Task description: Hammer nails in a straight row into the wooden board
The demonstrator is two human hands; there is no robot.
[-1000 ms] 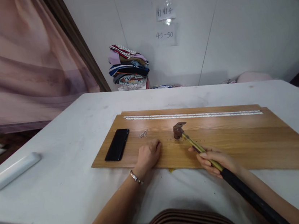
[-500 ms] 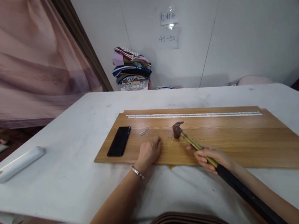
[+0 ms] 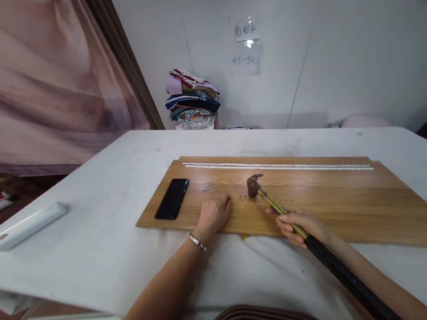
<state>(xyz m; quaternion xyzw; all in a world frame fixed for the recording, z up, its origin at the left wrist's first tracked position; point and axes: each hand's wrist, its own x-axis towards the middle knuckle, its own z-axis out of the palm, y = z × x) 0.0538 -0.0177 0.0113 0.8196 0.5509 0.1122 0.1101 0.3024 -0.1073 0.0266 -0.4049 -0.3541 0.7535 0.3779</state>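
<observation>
My right hand [image 3: 301, 226] is wrapped round the yellow shaft of a hammer [image 3: 277, 206], just above its black grip. The brown hammer head [image 3: 254, 185] rests on the wooden board [image 3: 339, 201], beside a row of small dark marks in the wood. My left hand [image 3: 215, 213] lies on the board's near edge with its fingers curled under, knuckles up; I cannot make out anything in it. A few loose nails [image 3: 206, 187] lie just beyond that hand. A metal bracelet [image 3: 196, 242] sits on my left wrist.
A black phone [image 3: 172, 199] lies on the board's left end. A shiny strip [image 3: 276, 165] runs along the board's far edge. A long white object [image 3: 30, 225] rests at the left of the white table [image 3: 100, 220]. Folded clothes [image 3: 192, 99] are stacked against the wall.
Both hands and the hammer stay where they were on the board. Only the camera has drifted, so everything sits slightly higher and to the right.
</observation>
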